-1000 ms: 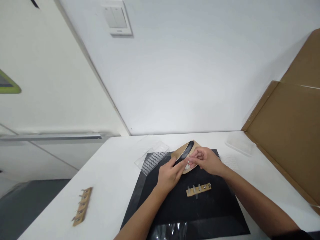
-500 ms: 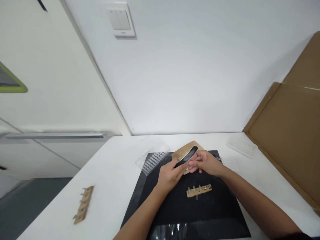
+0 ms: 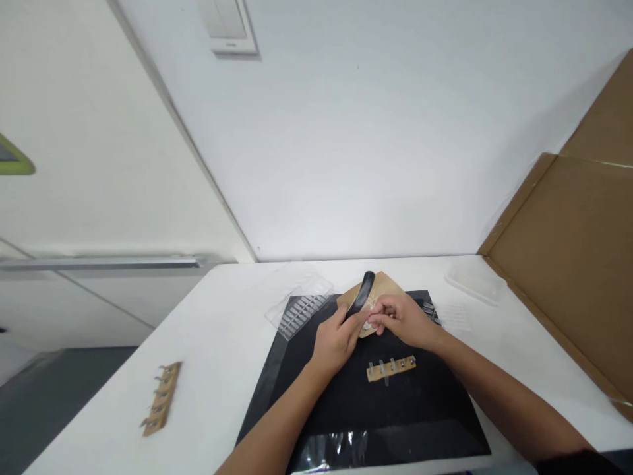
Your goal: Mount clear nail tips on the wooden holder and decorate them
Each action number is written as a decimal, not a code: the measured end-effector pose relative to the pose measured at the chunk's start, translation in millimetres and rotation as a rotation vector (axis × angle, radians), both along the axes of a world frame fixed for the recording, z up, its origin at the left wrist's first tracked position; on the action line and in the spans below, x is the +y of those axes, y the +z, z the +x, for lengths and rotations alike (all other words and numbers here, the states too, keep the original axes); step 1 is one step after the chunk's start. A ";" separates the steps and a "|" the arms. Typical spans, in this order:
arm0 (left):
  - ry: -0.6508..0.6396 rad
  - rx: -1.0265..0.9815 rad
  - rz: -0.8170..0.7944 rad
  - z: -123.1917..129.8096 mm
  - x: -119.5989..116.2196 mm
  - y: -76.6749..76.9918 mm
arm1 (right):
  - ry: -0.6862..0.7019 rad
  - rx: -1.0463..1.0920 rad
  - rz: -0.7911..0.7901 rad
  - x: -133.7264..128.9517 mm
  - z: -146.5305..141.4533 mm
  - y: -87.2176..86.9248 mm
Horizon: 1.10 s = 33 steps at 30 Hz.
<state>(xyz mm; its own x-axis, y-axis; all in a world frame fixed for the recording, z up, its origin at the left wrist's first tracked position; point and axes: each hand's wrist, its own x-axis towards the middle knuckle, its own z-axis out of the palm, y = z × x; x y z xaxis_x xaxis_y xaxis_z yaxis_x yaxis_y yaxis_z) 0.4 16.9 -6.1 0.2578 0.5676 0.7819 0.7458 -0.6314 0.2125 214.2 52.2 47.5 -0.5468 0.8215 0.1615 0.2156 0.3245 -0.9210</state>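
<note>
My left hand (image 3: 336, 338) is closed around a curved black nail file (image 3: 364, 294), which points up and away from me. Close against its fingertips, my right hand (image 3: 404, 322) has its thumb and fingers pinched together; whatever is between them is too small to make out. Both hands are above a piece of brown paper (image 3: 388, 285) with small white bits on it. Nearer to me, a wooden strip (image 3: 391, 369) carrying several clear nail tips lies on the black mat (image 3: 380, 415).
A clear tray of nail tips (image 3: 302, 313) sits left of the hands. Another wooden strip with clips (image 3: 162, 399) lies on the white table (image 3: 212, 369) at left. A clear plastic lid (image 3: 472, 285) is at back right, by a cardboard panel (image 3: 568, 264).
The nail file has swung more upright in my left hand. My right hand's fingers have drawn into a tighter pinch. The whole view has shifted slightly.
</note>
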 end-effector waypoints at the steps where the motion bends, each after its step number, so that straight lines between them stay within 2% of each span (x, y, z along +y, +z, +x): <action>1: 0.002 -0.016 -0.015 0.8 0.0 0.0 | -0.022 -0.020 0.070 -0.7 -0.9 -0.2; 6: 0.021 -0.036 -0.053 2.5 -0.8 3.1 | -0.163 -0.025 0.352 -4.6 -7.4 -4.7; 13: 0.027 0.216 -0.150 -7.0 1.0 1.7 | -0.262 -0.017 0.435 -4.0 -1.6 0.1; 19: 0.179 0.125 -0.214 0.1 2.3 -3.1 | -0.303 -0.039 0.606 -7.9 10.2 3.9; 26: 0.054 0.121 -0.161 2.6 -3.7 7.3 | -0.446 -0.151 0.614 -21.5 17.5 -16.4; 33: -0.023 0.014 -0.110 12.4 -10.3 8.8 | -0.552 -0.276 0.694 -17.8 12.7 -31.8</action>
<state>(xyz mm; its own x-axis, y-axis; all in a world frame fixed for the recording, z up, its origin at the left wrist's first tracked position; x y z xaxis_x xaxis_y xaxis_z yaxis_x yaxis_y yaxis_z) 12.8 6.7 2.7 0.2820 0.6440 0.7112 0.7351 -0.6214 0.2711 226.9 34.5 15.8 -0.1993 0.7447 0.6370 0.6860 0.5702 -0.4520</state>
